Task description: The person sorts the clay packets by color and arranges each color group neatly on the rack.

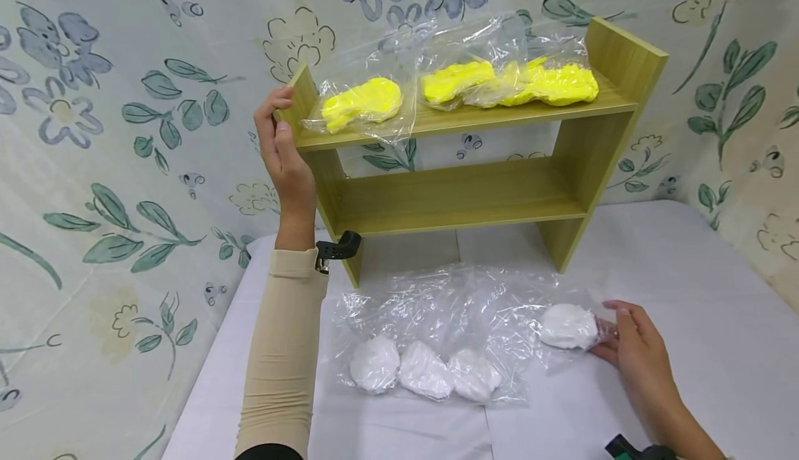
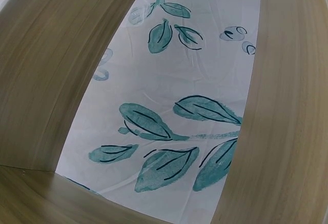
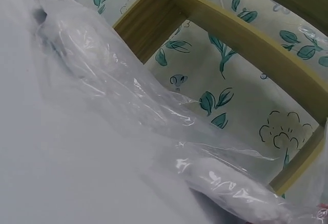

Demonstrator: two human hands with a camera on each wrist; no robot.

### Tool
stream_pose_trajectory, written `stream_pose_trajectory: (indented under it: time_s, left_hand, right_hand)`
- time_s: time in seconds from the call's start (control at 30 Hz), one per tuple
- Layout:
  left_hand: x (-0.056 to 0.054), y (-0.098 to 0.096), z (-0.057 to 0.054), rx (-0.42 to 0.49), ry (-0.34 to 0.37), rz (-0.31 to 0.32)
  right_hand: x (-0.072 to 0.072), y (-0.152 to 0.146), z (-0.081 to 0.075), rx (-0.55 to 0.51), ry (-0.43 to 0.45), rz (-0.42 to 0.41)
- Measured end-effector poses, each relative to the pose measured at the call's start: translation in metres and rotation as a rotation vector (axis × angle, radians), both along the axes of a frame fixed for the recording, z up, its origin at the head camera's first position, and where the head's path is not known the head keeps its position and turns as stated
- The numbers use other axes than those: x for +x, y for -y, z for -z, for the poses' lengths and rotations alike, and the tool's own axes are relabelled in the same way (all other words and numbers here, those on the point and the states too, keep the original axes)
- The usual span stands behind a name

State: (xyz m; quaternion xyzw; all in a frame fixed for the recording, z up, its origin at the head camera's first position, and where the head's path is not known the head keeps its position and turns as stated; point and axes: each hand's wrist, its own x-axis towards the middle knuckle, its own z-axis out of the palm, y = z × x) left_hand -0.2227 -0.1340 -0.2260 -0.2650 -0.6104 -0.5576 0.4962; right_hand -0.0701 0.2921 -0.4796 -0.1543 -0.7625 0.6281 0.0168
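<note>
My left hand (image 1: 290, 162) grips the upper left side panel of a small two-tier wooden shelf (image 1: 468, 200), its fingers bent over the edge. The left wrist view shows the wooden boards (image 2: 41, 65) close up, but not the hand. On the white tabletop, my right hand (image 1: 643, 352) pinches the right end of a clear plastic bag with a white lump (image 1: 568, 326) in it. That bagged lump (image 3: 230, 185) lies low in the right wrist view, where just a sliver of fingers shows at the lower right.
Three more white lumps in clear bags (image 1: 424, 370) lie in a row left of the right hand. Bags with bright yellow contents (image 1: 458, 82) rest along the shelf's top tier. A floral cloth (image 1: 156, 189) hangs behind the table (image 1: 705, 293).
</note>
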Motion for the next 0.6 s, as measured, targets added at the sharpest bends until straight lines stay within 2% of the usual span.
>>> stream_pose_trajectory:
  time_s: [0.23, 0.3, 0.4, 0.53, 0.6]
  left_hand:
    - [0.001, 0.0, -0.001, 0.016, 0.0, 0.002]
    - [0.001, 0.0, -0.001, 0.017, -0.003, 0.004]
    - [0.001, 0.0, -0.002, 0.015, -0.003, 0.003]
    - [0.0, 0.001, -0.002, 0.017, 0.001, -0.003]
    - [0.0, 0.001, -0.002, 0.02, 0.005, -0.003]
  right_hand:
    - [-0.002, -0.006, 0.004, -0.217, -0.003, 0.026]
    - [-0.003, -0.007, 0.003, -0.236, 0.011, 0.029]
    - [-0.006, -0.005, 0.001, -0.173, 0.077, 0.046]
    - [-0.01, 0.0, -0.001, -0.016, 0.168, 0.059]
    - [-0.011, 0.0, -0.001, -0.003, 0.18, 0.061]
